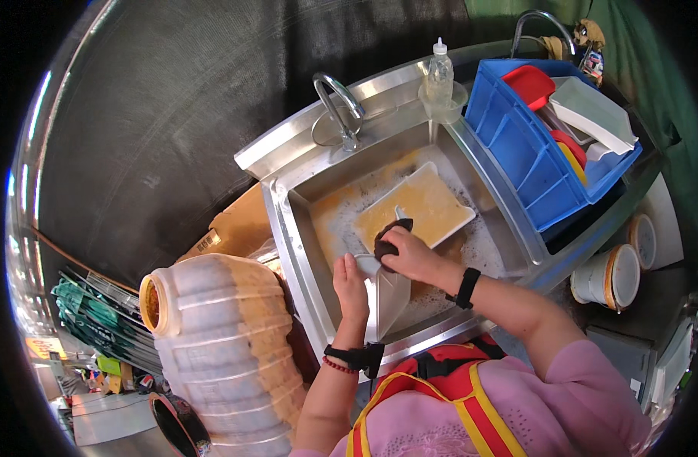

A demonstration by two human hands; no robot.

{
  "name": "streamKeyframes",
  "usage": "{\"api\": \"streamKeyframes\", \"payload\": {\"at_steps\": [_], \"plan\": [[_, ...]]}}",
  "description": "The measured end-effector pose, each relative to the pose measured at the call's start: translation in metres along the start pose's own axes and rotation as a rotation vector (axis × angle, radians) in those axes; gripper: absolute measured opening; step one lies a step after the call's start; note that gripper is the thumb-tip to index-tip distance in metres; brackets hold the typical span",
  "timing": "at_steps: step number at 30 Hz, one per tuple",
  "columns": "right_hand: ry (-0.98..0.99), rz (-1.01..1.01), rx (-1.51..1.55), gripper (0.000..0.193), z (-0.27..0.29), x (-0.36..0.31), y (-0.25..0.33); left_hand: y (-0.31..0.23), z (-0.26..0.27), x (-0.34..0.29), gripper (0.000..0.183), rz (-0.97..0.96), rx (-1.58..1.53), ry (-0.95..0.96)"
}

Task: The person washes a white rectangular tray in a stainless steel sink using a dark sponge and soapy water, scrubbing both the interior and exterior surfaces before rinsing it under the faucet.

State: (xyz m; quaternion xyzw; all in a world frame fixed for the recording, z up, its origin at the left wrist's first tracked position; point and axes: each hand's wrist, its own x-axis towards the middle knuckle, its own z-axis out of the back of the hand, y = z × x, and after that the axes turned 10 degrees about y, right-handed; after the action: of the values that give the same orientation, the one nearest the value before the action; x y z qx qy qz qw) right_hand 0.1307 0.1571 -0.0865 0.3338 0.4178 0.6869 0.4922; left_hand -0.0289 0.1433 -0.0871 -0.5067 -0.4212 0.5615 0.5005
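A white plastic tray (384, 298) is tilted up at the near side of the steel sink (486, 171). My left hand (351, 289) grips its left edge, fingers together along the outside. In my right hand (411, 257) a dark scrubbing cloth (393, 234) is bunched, held at the tray's top edge; the fingers' undersides are hidden. Behind it, a second white tray (414, 202) lies in the sink, with yellowish, cloudy water over it. Suds and dark specks float around it.
A curved faucet (338, 107) stands at the sink's back edge, beside a clear squeeze bottle (440, 80) in a plastic tub. On the right a blue crate (509, 145) holds white and coloured containers. A large stained plastic barrel (219, 335) sits left; white buckets (604, 278) lie right.
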Motion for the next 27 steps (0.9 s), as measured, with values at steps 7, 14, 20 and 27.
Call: {"api": "streamKeyframes", "payload": {"at_steps": [7, 14, 20, 27], "plan": [[0.045, 0.089, -0.013, 0.024, -0.014, -0.004, 0.05, -0.028, -0.008, -0.015, 0.036, 0.077, -0.335, 0.101], [-0.007, 0.078, -0.183, 0.026, -0.005, -0.008, 0.027, -0.009, 0.005, -0.017, 0.018, -0.018, 0.075, 0.065], [-0.001, -0.166, -0.481, 0.028, 0.03, -0.037, -0.043, -0.015, 0.004, -0.026, 0.014, -0.053, 0.071, -0.005], [0.031, -0.611, 1.005, 0.042, 0.06, -0.06, 0.021, -0.053, -0.03, -0.055, 0.018, -0.265, 0.192, 0.093]]}}
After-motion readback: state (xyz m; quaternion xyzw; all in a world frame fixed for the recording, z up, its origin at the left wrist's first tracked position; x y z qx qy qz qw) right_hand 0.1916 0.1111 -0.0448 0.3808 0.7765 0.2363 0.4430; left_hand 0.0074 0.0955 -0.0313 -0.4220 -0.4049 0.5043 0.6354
